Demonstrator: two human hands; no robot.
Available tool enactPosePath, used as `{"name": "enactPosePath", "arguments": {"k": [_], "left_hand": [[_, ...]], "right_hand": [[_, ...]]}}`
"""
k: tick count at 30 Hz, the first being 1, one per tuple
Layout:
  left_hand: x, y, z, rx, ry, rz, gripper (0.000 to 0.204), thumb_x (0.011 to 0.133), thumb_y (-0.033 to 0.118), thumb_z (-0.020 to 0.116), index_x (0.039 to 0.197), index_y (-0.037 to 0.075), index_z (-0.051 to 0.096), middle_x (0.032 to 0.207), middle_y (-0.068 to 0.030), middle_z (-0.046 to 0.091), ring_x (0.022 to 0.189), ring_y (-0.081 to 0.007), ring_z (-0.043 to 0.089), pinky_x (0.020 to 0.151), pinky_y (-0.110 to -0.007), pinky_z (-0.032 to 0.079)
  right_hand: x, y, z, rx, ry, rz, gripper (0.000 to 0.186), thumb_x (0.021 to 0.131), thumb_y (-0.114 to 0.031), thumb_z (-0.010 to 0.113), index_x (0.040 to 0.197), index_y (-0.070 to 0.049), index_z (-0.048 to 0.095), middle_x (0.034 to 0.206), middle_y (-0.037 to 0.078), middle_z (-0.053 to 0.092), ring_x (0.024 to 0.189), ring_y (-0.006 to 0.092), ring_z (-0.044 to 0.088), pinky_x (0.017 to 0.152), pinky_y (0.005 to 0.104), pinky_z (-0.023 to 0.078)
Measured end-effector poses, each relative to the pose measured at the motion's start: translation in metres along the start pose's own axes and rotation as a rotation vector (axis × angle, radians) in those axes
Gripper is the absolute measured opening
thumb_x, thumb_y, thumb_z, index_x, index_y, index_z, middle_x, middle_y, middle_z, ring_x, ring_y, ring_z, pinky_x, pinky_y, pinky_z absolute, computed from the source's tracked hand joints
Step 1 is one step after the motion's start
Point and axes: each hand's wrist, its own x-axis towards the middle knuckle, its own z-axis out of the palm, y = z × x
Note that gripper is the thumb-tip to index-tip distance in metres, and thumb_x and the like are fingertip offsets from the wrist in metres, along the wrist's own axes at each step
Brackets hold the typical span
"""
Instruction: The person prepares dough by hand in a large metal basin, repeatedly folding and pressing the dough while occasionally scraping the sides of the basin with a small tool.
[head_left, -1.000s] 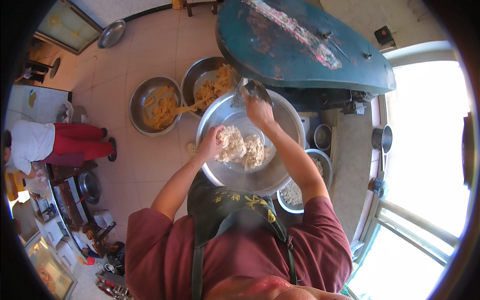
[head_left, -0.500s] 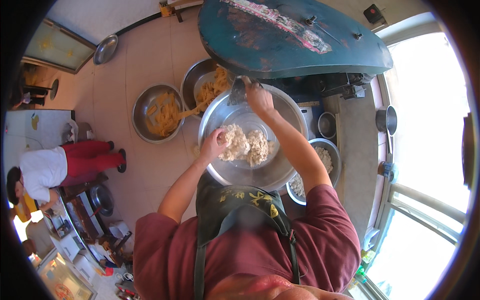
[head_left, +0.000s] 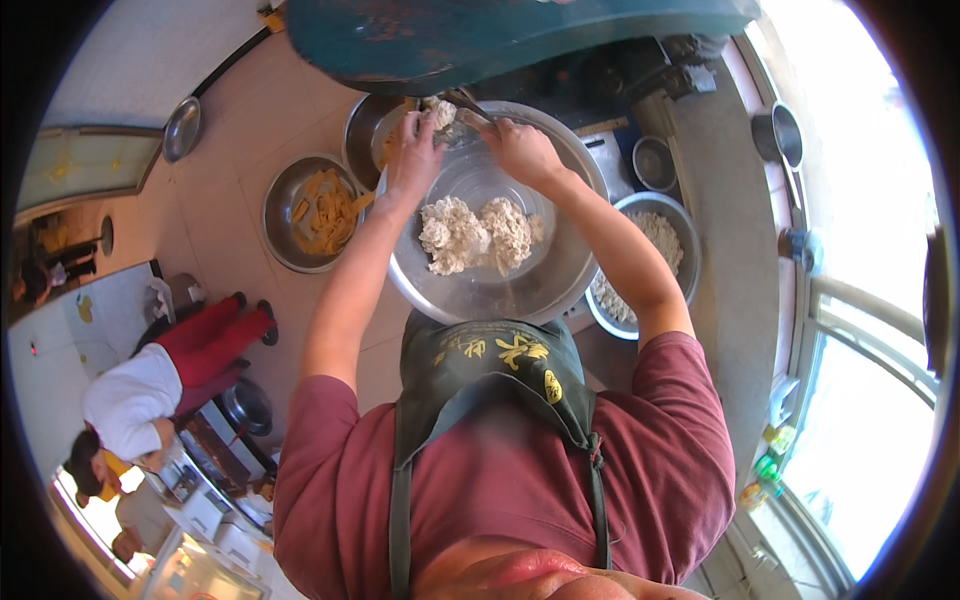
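My left hand (head_left: 412, 162) is closed around a small lump of crumbly pale dough (head_left: 440, 112), raised at the far rim of a wide steel basin (head_left: 545, 290). Beside it my right hand (head_left: 525, 152) has its fingers bent over the edge of a flat grey metal plate (head_left: 462, 132) under the machine; part of that plate is hidden. Two larger rough dough clumps (head_left: 478, 235) sit together on the basin floor. Above both hands hangs the rounded dark teal machine housing (head_left: 480, 45).
Left of the basin, steel bowls hold yellow dough strips (head_left: 328, 215). At right stand a bowl of crumbly dough (head_left: 655, 240) and a small metal pot (head_left: 654, 163). A counter (head_left: 735, 260) runs below the window. Far left, another person (head_left: 140, 400) bends over a work surface.
My left hand has gone from the dough in the basin up to the machine's edge, carrying a lump. My right hand stays by the metal plate. The whole view has shifted.
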Motion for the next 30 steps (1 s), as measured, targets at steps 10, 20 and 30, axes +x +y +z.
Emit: {"name": "enactPosePath", "arguments": {"k": [10,20,30], "left_hand": [[-0.114,0.052,0.093,0.048,-0.748,0.151,0.076,0.068,0.031,0.085,0.126,0.001,0.048,0.123,-0.0196,0.056,0.116,-0.0345,0.054,0.101,-0.044,0.043],[-0.147,0.031,0.076,0.073,-0.639,0.119,0.056,0.067,0.019,0.084,0.116,0.006,0.06,0.122,-0.0184,0.056,0.119,-0.0353,0.051,0.102,-0.043,0.042],[-0.154,0.015,0.048,0.051,-0.431,-0.207,0.06,0.069,0.012,0.081,0.124,0.011,0.057,0.125,-0.0141,0.053,0.115,-0.035,0.053,0.097,-0.041,0.047]], "right_hand": [[-0.162,0.116,0.059,0.177,0.214,0.036,0.022,0.094,-0.028,0.06,0.097,-0.006,0.06,0.08,0.019,0.067,0.072,0.039,0.066,0.065,0.0479,0.053],[-0.22,0.155,0.085,0.158,0.268,-0.177,0.025,0.094,-0.033,0.06,0.1,-0.008,0.057,0.079,0.007,0.064,0.069,0.0285,0.066,0.057,0.0408,0.054],[-0.244,0.126,0.124,0.211,0.294,-0.313,0.027,0.094,-0.035,0.057,0.1,-0.009,0.058,0.077,0.006,0.063,0.067,0.026,0.066,0.055,0.0375,0.053]]}}
